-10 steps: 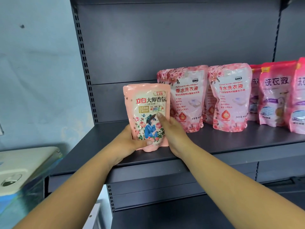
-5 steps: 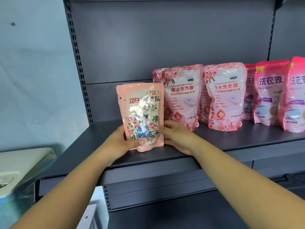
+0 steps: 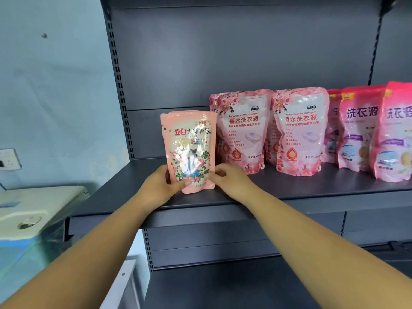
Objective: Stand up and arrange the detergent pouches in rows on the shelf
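Both hands are on the pale pink glossy plastic pouch (image 3: 189, 150) with a floral picture, which stands upright near the front of the dark grey metal shelf (image 3: 312, 192). The left hand (image 3: 159, 186) wraps its lower left edge, thumb pressed across the front. The right hand (image 3: 229, 178) pinches the lower right corner with curled fingers. Just right of it, slightly further back, stand two rose-patterned pink detergent pouches (image 3: 243, 132) side by side, then brighter pink pouches with purple bands (image 3: 359, 130) towards the right edge. A cream-lidded appliance (image 3: 33, 210) sits low on the left.
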Demonstrator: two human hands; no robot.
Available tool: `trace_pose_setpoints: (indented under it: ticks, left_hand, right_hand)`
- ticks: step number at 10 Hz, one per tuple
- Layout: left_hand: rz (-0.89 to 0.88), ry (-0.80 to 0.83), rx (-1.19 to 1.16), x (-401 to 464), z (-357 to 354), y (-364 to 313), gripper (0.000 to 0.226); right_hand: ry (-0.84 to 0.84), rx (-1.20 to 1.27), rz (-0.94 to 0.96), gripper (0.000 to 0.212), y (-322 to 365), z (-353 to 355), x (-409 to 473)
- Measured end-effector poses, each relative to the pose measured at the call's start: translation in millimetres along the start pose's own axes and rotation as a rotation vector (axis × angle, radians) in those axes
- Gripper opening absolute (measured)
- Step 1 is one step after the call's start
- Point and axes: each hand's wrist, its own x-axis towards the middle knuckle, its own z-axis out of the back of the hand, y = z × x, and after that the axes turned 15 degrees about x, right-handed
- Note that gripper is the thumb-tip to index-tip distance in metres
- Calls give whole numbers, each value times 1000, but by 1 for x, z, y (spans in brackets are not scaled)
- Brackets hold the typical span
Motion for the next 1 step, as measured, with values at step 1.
trace_pose_setpoints:
  ticks: [1]
  left_hand:
    - [50,-110,204,-15,-1,1,54]
  right_hand:
    - [1,-290,23,38,-1,18,-19]
